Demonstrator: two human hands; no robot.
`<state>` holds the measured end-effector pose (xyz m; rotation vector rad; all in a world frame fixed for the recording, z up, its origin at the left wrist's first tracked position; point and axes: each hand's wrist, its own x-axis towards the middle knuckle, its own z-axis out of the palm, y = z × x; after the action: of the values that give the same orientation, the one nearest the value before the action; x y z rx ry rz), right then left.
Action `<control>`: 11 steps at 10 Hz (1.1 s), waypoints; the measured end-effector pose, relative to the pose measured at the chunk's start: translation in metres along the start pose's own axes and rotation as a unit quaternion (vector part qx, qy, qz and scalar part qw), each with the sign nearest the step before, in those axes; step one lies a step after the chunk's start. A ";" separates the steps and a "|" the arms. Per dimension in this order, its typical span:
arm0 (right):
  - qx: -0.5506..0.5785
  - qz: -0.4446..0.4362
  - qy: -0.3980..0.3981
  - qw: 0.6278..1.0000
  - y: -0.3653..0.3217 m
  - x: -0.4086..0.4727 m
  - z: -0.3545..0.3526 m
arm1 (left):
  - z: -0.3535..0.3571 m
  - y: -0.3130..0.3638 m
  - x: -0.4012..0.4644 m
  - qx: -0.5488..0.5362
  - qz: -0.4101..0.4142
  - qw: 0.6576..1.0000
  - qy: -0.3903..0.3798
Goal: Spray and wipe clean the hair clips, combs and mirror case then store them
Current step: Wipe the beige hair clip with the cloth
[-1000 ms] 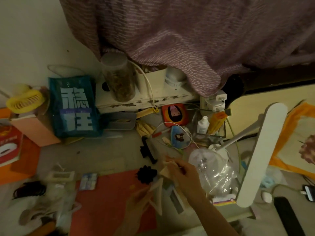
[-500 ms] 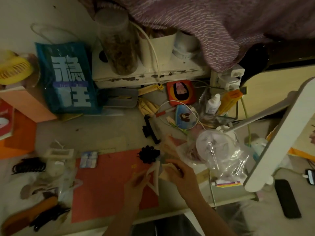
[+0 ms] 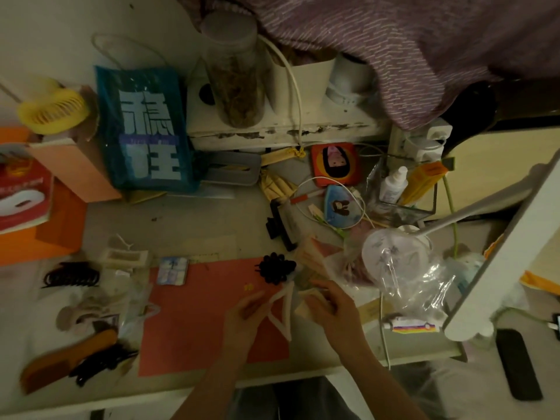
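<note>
Desk: the cluttered pale tabletop (image 3: 194, 225) fills the view; a second ago the camera looked further up the wall, and it has since tipped down, so the front edge and the things along the left edge now show
Mat: a flat salmon-red paper sheet (image 3: 197, 316) lies at the middle of the front edge, where the hands work
Stored side: a brown wooden comb (image 3: 65, 359) and a black coiled hair tie (image 3: 71, 275) lie near the front-left corner; whether they are cleaned I cannot tell
Waiting: a black rectangular claw clip (image 3: 280, 225) mid-table and a black flower-shaped hair clip (image 3: 275, 268) at the mat's back-right corner, both apart from the hands
Left hand: the left hand (image 3: 245, 313) pinches one leg of the cream triangular open-frame hair clip (image 3: 281, 310), as it did half a second ago
Right hand: the right hand (image 3: 330, 307) has its fingers curled on a small beige wipe (image 3: 304, 307) just beside the clip's upper leg; it has stayed close to it
Meaning: likely the wiping of this clip goes on; storing is not yet done
</note>
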<state>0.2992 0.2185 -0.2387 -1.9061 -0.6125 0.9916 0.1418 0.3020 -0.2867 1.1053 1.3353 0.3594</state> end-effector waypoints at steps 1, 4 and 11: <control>-0.018 -0.011 -0.016 1.000 -0.008 0.001 0.005 | -0.013 0.004 -0.006 -0.005 0.022 0.999 0.030; 0.008 -0.057 -0.089 0.994 -0.054 -0.011 0.056 | -0.090 0.009 -0.031 0.017 0.076 0.983 0.168; -0.019 0.003 -0.020 1.000 -0.098 -0.073 0.288 | -0.367 -0.036 0.000 0.067 0.091 0.988 0.106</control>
<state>0.0169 0.3507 -0.2105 -1.9265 -0.6530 1.0316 -0.1983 0.4418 -0.2603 1.3358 1.4668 0.5399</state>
